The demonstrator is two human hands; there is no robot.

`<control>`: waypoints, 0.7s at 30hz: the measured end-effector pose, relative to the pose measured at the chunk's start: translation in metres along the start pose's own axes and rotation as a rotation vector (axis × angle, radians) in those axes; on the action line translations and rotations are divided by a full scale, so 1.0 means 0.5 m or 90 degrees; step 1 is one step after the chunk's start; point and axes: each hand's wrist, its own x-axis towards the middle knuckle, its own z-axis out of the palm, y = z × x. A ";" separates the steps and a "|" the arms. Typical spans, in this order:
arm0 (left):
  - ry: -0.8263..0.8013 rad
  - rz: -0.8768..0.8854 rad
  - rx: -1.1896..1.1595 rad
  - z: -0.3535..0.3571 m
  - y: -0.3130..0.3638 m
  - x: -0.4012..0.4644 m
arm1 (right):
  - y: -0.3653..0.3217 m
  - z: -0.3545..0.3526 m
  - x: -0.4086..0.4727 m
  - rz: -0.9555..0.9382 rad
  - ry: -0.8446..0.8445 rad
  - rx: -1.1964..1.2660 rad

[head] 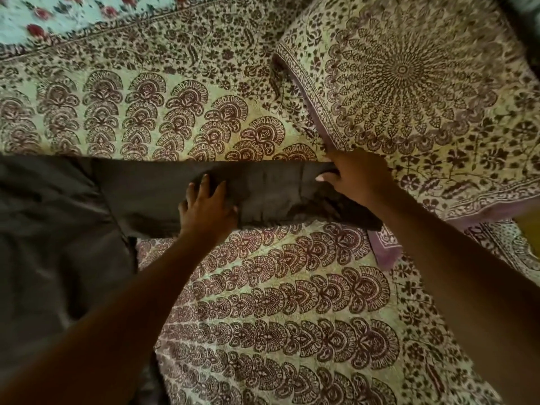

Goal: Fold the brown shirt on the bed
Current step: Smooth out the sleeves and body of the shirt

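The brown shirt [58, 229] lies on the patterned bed cover [292, 317], its body at the left and one long sleeve stretched out to the right across the middle. My left hand [206, 209] rests flat on the sleeve's middle, fingers spread. At the sleeve's cuff end, my right hand [355, 176] has its fingers curled around the fabric's upper edge. The cuff below that hand is bunched and wrinkled.
A pillow [423, 97] in a matching mandala print lies at the upper right, its corner touching the sleeve end. A light blue floral cloth [58, 16] shows at the top left. Something yellow [529, 229] peeks in at the right edge.
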 end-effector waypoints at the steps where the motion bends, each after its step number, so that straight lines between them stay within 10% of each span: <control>1: -0.001 0.024 0.013 0.003 0.009 0.004 | 0.001 -0.007 0.004 0.010 0.017 -0.027; 10: -0.114 0.049 0.017 0.050 0.064 0.015 | -0.024 0.055 -0.008 0.066 0.133 -0.209; 17: 0.197 -0.040 -0.065 0.053 0.016 0.008 | -0.238 0.178 -0.002 -0.029 0.087 0.180; 21: 0.152 -0.088 -0.065 0.091 -0.071 0.014 | -0.281 0.262 0.013 -0.009 0.087 0.119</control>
